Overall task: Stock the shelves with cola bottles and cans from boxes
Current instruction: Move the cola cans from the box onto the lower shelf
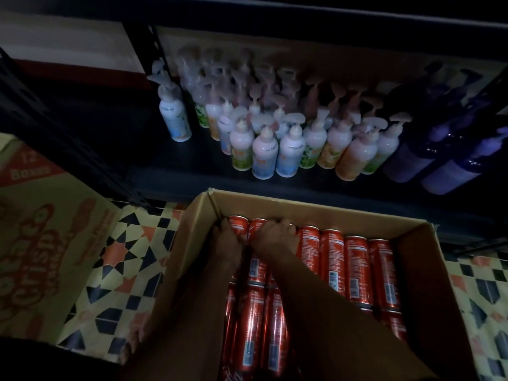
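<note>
At far left, a printed carton (41, 243) with red lettering stands on the patterned tile floor (129, 259), below a dark shelf upright (68, 127). Right of it, an open cardboard box (288, 206) sits on the floor in front of the bottom shelf (192, 166); red cola cans (357, 270) lie on their sides inside, packed in rows. Both forearms reach into the box's far-left corner. The left hand (228, 240) curls its grip over the end of the can nearest the box wall; the right hand (275, 235), just beside it, curls its grip over the neighbouring can ends. In the dim light, whether either can is lifted cannot be told. Above, on the shelf, white pump bottles (264, 149) cluster at centre, somewhat blurred, with dark purple bottles (439, 160) at right.
</note>
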Tool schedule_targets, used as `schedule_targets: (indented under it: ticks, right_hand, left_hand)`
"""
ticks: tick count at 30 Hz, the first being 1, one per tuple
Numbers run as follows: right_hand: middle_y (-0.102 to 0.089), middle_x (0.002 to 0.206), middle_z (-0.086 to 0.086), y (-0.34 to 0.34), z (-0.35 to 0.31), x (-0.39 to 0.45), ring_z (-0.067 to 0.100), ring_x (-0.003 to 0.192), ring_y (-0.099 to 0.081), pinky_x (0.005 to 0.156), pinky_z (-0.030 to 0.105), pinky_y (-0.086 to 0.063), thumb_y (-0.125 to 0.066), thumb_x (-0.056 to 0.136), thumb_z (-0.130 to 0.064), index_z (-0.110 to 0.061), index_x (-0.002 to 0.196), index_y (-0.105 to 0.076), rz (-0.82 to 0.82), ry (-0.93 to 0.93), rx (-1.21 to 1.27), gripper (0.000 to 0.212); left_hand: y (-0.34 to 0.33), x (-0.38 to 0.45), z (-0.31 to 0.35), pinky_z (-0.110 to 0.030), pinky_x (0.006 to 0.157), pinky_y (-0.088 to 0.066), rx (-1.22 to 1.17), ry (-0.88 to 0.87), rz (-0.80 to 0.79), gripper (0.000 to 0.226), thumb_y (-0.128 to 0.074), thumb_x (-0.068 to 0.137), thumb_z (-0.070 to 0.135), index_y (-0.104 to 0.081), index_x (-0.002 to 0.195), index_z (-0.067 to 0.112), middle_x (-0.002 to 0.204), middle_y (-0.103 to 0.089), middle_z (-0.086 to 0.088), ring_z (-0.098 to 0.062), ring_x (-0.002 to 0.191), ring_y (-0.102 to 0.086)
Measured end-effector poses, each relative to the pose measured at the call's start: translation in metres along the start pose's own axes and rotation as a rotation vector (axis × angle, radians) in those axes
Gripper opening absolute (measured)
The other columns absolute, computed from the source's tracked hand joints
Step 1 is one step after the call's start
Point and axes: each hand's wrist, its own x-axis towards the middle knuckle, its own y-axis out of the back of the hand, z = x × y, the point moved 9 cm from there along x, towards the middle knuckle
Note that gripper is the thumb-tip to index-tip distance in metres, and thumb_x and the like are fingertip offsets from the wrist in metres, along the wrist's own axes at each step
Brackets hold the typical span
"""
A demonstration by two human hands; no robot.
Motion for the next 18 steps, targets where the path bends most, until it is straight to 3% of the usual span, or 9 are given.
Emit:
schedule_targets:
  ticks: [3,8,12,18]
  right_hand:
    - [-0.041,0.146,0.016,-0.001,0.001,0.002,0.033,0.133,-0.042,0.111,0.044,-0.037,-0.070,0.088,-0.046,-0.012,0.141,-0.049,-0.005,-0.063,0.028,0.067]
    - [-0.049,0.140,0.017,-0.011,0.000,0.003,0.036,0.128,-0.048,0.107,0.050,-0.043,-0.068,0.083,-0.037,-0.012,0.132,-0.058,-0.009,-0.062,0.235,0.056]
    - [-0.040,0.145,0.020,-0.008,0.003,0.001,0.038,0.133,-0.039,0.111,0.051,-0.037,-0.066,0.088,-0.039,-0.008,0.137,-0.052,0.074,-0.084,0.228,0.060]
    - [-0.043,0.139,0.015,-0.003,0.000,-0.009,0.032,0.129,-0.043,0.110,0.046,-0.039,-0.078,0.079,-0.050,-0.010,0.135,-0.049,0.120,-0.062,0.231,0.074]
  left_hand:
    - [0.000,0.003,-0.003,-0.046,0.119,-0.030,-0.046,0.026,0.003,0.081,-0.072,0.092,0.037,-0.031,0.157,0.013,0.155,-0.041,-0.017,-0.034,0.140,-0.044]
    - [0.004,-0.005,-0.006,-0.048,0.116,-0.037,-0.191,0.007,0.034,0.066,-0.071,0.093,0.031,-0.043,0.151,0.013,0.147,-0.053,-0.012,-0.030,0.135,-0.051]
    - [0.007,-0.012,-0.009,-0.053,0.115,-0.039,-0.272,0.011,0.072,0.059,-0.070,0.095,0.026,-0.047,0.148,0.016,0.145,-0.056,-0.009,-0.029,0.134,-0.053]
    - [0.008,-0.016,-0.016,-0.053,0.118,-0.036,-0.352,-0.001,0.029,0.068,-0.070,0.095,0.024,-0.038,0.155,0.020,0.149,-0.052,-0.008,-0.028,0.137,-0.050]
